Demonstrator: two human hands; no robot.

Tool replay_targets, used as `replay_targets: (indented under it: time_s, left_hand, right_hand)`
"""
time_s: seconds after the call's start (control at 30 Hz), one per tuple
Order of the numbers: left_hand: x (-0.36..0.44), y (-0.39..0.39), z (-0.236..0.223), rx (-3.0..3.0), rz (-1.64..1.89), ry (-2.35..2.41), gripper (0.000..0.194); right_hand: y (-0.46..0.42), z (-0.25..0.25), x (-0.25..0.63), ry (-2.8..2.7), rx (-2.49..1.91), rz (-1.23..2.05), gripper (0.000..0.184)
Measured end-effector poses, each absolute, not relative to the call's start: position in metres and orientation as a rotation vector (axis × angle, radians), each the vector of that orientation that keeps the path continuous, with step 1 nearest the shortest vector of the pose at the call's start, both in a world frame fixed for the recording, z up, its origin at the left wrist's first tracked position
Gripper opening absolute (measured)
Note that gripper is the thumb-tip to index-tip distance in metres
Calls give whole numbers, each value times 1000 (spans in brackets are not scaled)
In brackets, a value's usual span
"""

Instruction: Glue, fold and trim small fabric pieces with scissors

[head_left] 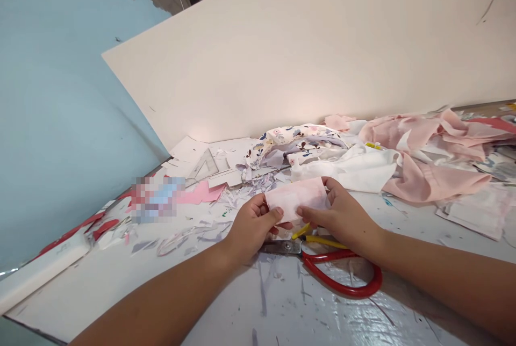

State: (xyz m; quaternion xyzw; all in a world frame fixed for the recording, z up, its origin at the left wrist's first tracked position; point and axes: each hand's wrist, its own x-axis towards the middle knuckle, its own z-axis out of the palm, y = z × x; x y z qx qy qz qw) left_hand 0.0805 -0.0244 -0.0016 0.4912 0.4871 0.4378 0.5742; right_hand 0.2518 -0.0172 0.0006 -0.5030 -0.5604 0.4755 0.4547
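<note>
A small rectangular piece of pale pink fabric (296, 195) is held up between both hands, above the table. My left hand (258, 222) pinches its left end, thumb on the near face and fingers behind. On the right end, my right hand (342, 211) grips it the same way. Just below the hands lie red-handled scissors (342, 288) on the table, their blades partly hidden by my left hand. A yellow tool (322, 240), its kind unclear, rests by the scissors' pivot, partly covered by my right hand.
Behind the hands lie white cloth (350, 166), floral fabric (298, 134) and crumpled pink fabric (439, 177). Paper scraps and a clear set square (205, 165) are on the left. A stack of pale pieces (475, 211) sits at right. A large white board (282, 61) closes off the back.
</note>
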Motion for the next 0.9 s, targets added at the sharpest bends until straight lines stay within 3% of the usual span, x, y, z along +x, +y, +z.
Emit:
replay_targets:
  time_s: [0.23, 0.47, 0.7, 0.9]
  left_hand:
    - [83, -24, 1, 1115, 1061, 1184, 18]
    - [82, -24, -2, 1168, 1064, 1188, 28]
    - [74, -18, -2, 1230, 1107, 1195, 23]
    - [61, -4, 3, 1408, 937, 1101, 23]
  right_hand:
    - [-18, 1, 253, -1394, -1240, 1182, 36]
    - [-17, -2, 252, -1374, -1164, 1262, 38]
    - [7, -3, 265, -1386, -1230, 720, 19]
    - [33, -12, 272, -1615, -1269, 624, 31]
